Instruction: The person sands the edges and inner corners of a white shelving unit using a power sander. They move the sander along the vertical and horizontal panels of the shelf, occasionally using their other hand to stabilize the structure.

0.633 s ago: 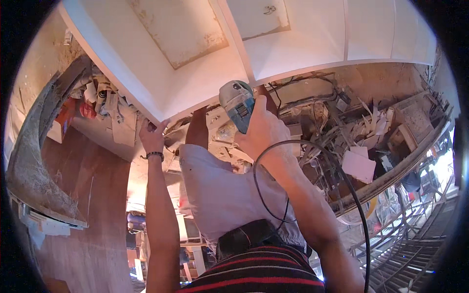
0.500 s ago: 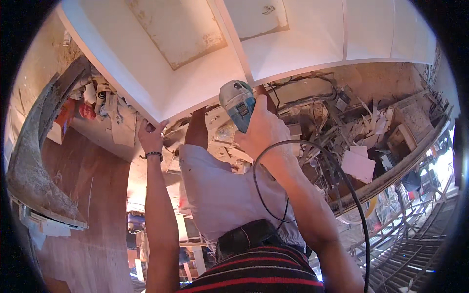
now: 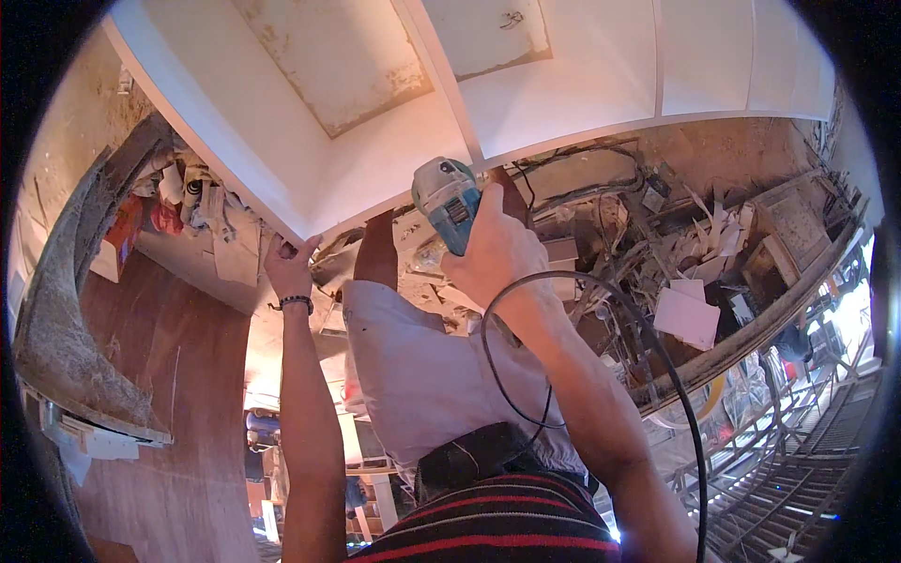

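Note:
My right hand (image 3: 502, 249) is wrapped around a teal and grey corded power tool (image 3: 446, 202). Its rounded head lies against the front edge of the large white cabinet (image 3: 394, 155), where an upright divider meets that edge; the working end is hidden. A black cord (image 3: 648, 324) loops over my right forearm and runs down to the lower edge. My left hand (image 3: 289, 267), with a dark bracelet at the wrist, grips the cabinet's near left corner between thumb and fingers.
Wood scraps and offcuts (image 3: 713, 235) lie heaped on a long bench at the right, with a pale square block (image 3: 687, 314) among them. A reddish-brown board (image 3: 169, 375) spans the lower left, beside a dusty curved wooden piece (image 3: 70, 310). A metal grating (image 3: 788, 479) shows lower right.
The power tool and my right hand have shifted slightly left along the cabinet edge. My left hand keeps its hold on the corner.

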A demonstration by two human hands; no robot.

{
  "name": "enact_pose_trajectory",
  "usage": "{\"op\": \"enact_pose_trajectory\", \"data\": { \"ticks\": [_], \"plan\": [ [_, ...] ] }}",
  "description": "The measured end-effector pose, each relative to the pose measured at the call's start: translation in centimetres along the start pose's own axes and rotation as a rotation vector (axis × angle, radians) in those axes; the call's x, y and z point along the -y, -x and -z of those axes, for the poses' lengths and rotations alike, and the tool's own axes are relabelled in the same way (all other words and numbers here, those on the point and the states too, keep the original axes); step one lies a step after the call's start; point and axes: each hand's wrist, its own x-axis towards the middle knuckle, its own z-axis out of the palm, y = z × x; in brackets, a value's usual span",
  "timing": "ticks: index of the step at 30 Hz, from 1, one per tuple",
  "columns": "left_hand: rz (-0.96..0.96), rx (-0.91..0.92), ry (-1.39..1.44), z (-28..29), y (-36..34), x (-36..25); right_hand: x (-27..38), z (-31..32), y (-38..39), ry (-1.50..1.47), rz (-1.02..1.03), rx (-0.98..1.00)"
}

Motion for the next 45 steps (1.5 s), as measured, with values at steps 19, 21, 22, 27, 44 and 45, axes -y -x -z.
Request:
{"op": "enact_pose_trajectory", "data": {
  "ticks": [19,21,22,27,44,45],
  "plan": [
    [0.0,-0.025,0.069,0.0,0.2,-0.2,3.5,-1.5,0.0,0.062,0.028,0.004],
    [0.024,-0.025,0.112,-0.3,0.2,-0.2,2.4,-1.1,-0.3,0.08,0.021,-0.058],
    [0.043,-0.019,0.147,-0.4,0.2,-0.3,2.0,-1.1,-0.5,0.086,0.015,-0.12],
    [0.063,-0.027,0.033,0.4,0.2,0.1,1.7,-1.1,-1.0,0.087,-0.021,-0.126],
    [0.051,-0.101,0.198,6.0,5.9,9.9,11.7,-8.4,-0.2,0.122,0.147,0.036],
    [0.046,-0.097,0.203,6.0,6.4,9.6,12.0,-8.8,-0.2,0.115,0.16,0.051]
  ]
}}
